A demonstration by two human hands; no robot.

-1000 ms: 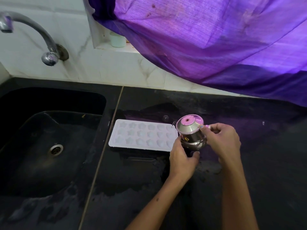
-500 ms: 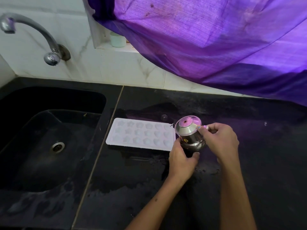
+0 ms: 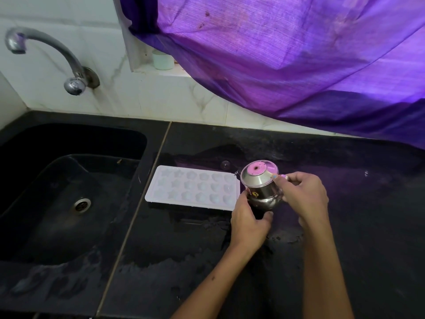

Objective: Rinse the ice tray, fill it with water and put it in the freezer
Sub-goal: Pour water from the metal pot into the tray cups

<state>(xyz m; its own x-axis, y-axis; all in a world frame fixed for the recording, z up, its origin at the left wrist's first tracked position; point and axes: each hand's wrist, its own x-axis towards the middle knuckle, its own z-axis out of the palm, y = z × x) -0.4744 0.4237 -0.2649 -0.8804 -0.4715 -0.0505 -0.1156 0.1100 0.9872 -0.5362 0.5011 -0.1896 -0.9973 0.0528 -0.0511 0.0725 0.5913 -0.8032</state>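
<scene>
A white ice tray point(image 3: 193, 188) with star and round moulds lies flat on the black counter, just right of the sink. At its right end a small steel pot point(image 3: 261, 183) is tilted toward the tray, its mouth facing up at me. My left hand point(image 3: 249, 221) grips the pot's lower body from below. My right hand point(image 3: 303, 195) holds the pot's upper right side, fingers curled at its rim or handle. I cannot tell whether water is in the moulds.
A black sink point(image 3: 69, 196) with a drain sits at the left, under a curved steel tap point(image 3: 46, 54) on the tiled wall. A purple curtain point(image 3: 287, 61) hangs over the counter's back right. A small white cup point(image 3: 162, 61) stands on the ledge. The counter point(image 3: 184, 261) is wet.
The view has shifted slightly; both hands and the pot stay at the tray's right end, with the pot's tilt nearly unchanged.
</scene>
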